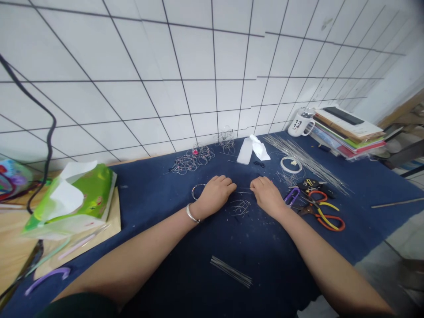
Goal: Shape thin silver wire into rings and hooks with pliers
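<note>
Thin metal wire [244, 190] stretches across the short gap between my two hands. My left hand [217, 194] is closed on one end, knuckles up, with a silver bangle on the wrist. The other end sits in the pinched fingers of my right hand [266, 194]. A loop of wire [193, 191] shows beside my left hand, partly hidden by it. Just below the gap lies a small pile of curled wire pieces [240, 206]. Nearer to me, a bundle of short straight wires [232, 271] rests on the dark blue cloth [185, 274].
Right of my hands lie purple snips [292, 197], orange-handled pliers [331, 222], a white wire coil [291, 165] and long straight wires [306, 161]. Tangled wire loops [190, 161] lie near the tiled wall. A mug [300, 124] stands behind; a tissue pack [99, 194] is left.
</note>
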The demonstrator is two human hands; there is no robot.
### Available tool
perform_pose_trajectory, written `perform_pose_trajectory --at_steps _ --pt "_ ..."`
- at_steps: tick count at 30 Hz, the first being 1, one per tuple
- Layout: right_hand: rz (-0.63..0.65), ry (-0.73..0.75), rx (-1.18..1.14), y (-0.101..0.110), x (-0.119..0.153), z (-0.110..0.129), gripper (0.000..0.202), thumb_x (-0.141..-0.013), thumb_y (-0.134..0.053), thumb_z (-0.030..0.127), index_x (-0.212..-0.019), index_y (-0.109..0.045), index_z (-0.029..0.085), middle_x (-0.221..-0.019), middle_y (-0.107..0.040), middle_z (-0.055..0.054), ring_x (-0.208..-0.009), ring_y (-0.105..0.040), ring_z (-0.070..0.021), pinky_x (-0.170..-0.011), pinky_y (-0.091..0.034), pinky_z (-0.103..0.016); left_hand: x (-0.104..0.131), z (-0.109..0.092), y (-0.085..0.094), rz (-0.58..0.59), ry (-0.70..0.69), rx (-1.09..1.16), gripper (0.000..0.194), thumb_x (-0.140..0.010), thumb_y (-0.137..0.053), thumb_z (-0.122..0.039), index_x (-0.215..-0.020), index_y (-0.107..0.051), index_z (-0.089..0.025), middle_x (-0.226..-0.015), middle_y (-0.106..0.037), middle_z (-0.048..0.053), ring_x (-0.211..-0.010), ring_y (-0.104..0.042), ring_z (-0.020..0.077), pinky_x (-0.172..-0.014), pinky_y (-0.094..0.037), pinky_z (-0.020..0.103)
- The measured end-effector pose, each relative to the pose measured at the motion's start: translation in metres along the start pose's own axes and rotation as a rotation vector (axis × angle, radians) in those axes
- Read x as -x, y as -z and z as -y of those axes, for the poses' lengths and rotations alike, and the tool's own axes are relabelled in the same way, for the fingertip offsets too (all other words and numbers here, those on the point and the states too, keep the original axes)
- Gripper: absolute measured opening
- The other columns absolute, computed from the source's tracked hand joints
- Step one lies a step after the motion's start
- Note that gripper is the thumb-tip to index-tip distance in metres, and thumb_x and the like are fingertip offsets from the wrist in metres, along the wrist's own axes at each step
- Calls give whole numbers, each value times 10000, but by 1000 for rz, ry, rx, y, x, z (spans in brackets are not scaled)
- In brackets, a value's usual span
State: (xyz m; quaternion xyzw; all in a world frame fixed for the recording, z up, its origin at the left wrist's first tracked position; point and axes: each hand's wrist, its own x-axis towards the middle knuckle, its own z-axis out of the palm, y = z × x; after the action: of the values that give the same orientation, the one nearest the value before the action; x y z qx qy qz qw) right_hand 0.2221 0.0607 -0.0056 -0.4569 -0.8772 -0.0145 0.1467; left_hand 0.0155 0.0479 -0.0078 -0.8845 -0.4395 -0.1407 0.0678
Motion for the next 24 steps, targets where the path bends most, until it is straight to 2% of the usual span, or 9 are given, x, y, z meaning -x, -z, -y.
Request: perform_pose_trajectory --at_steps 7,16,24 --pt "-2 10 34 1 2 0 181 -857 -379 166 -861 -560 172 -795 -539 -64 -810 -444 -182 -743 -317 -300 0 -1 8 0 -40 -81 149 -848 -403 -147 -840 -552 -160 -796 -523 65 -795 -435 190 -705 -326 327" --pt "40 64 167 7 5 13 219 -819 -397 90 -883 -584 184 -792 -533 -72 -807 -416 -194 -712 -320 -309 1 -6 8 17 -72 -80 157 -866 -380 -163 -848 -536 -158 -803 -508 61 -777 -425 183 -686 -324 321" --pt "50 57 198 8 5 19 175 -788 -422 65 -784 -554 180 -796 -523 -73 -801 -403 -199 -705 -334 -311 0 -9 9 32 -91 -58 158 -871 -380 -172 -870 -537 -157 -805 -518 59 -796 -438 182 -682 -321 318"
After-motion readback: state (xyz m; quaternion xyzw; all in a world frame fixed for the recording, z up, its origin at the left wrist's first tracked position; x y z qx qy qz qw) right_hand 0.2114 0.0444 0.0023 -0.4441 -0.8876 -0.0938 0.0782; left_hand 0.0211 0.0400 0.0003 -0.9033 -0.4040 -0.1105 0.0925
